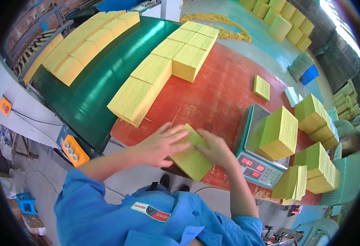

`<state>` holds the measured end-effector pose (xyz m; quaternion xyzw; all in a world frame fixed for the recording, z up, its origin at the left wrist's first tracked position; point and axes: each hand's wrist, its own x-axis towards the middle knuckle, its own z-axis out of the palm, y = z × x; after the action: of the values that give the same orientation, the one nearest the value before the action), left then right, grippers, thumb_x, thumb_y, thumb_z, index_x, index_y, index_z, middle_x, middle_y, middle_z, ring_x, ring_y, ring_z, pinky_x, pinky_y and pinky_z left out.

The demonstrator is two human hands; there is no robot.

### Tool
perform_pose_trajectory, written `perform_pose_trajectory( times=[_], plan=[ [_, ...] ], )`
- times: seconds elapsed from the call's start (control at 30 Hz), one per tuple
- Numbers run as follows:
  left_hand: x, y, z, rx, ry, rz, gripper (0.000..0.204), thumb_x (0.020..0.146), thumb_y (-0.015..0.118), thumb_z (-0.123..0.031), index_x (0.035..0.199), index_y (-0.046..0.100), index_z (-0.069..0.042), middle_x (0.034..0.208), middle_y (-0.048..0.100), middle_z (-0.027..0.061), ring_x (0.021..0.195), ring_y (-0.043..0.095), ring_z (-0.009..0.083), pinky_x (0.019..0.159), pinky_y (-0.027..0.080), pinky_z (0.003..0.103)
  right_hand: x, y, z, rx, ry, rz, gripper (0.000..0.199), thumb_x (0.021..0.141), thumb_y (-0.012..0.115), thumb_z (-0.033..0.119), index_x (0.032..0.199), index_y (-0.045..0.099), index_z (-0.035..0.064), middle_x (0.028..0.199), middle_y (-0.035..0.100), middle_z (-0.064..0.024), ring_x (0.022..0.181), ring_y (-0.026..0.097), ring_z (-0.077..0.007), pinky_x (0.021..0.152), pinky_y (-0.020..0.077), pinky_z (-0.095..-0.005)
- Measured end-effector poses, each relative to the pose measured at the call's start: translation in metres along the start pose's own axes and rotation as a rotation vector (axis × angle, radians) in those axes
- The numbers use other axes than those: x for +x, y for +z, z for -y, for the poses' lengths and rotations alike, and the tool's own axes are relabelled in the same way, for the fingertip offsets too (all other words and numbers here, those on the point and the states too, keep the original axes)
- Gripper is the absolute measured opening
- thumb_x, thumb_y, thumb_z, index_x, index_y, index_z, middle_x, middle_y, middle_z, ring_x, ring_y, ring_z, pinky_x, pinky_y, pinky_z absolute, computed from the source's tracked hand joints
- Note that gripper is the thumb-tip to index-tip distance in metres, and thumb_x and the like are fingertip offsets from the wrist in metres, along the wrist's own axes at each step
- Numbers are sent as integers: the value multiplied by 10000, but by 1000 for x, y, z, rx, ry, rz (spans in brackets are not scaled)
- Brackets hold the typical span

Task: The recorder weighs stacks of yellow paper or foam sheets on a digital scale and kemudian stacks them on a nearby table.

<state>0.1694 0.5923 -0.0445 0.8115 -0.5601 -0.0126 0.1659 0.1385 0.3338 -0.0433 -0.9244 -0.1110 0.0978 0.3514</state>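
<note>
Far left: an orange control box [5, 105] on a pale panel, a second orange box with round buttons [73, 150] nearer, its lower end cut by the sleeve. Beyond, a green conveyor belt [102, 78] carrying a long row of yellow paper stacks [86, 43], far end lost in the dark, curved rim.

Near centre, on the red table [217, 98]: left hand [160, 144] laid flat with fingers spread across the top of a yellow paper bundle [191, 158], not closed round it; whether the thumb hooks under the near edge, impossible to tell. Right hand [216, 148] pressed against the bundle's right side, fingers curled loosely along it, fingertips hidden behind the bundle and the left hand. Bundle at the near edge of the table, just left of the scale, tilted corner toward the body; upper face mostly covered by both hands.

Farther up the table, a second row of yellow stacks [163, 69] running away diagonally.

Right: a digital scale [255, 158] with a red-lit display, digits too small to read, a tall yellow-green block [279, 133] on its pan. One thin yellow pad [262, 87] lying alone farther off. More yellow-green stacks [317, 123] at the right edge, partly cut off, one leaning bundle [292, 184] at the near right corner. Something pale and round beside them, too blurred to name.
</note>
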Motion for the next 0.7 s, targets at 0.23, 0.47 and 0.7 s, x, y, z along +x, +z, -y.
perform_pose_trajectory(
  times=[0.23, 0.47, 0.7],
  plan=[
    [-114, 110, -81, -1378, -1088, -516, 846, 860, 679, -494, 1481, 308, -55, 1392, 503, 173, 1299, 471, 290, 1089, 352, 453, -46, 46, 8, 232, 141, -6, 628, 907, 628, 367, 1370, 430, -9, 1107, 654, -274, 1058, 634, -419, 910, 497, -448],
    [-44, 88, -123, -2074, -936, -732, 713, 978, 510, -459, 1542, 197, -153, 1441, 464, 171, 1302, 480, 243, 1092, 371, 426, -67, 69, 6, 109, 178, -52, 713, 896, 614, 473, 1380, 414, -11, 1118, 639, -296, 1001, 642, -436, 860, 518, -483],
    [-12, 83, -172, -1438, -845, -664, 610, 990, 461, -334, 1520, 251, -120, 1452, 453, 171, 1316, 468, 236, 1078, 403, 415, -112, 48, -24, 347, 159, 16, 738, 910, 586, 476, 1401, 377, -33, 1127, 634, -310, 1034, 634, -442, 888, 507, -488]
  ],
)
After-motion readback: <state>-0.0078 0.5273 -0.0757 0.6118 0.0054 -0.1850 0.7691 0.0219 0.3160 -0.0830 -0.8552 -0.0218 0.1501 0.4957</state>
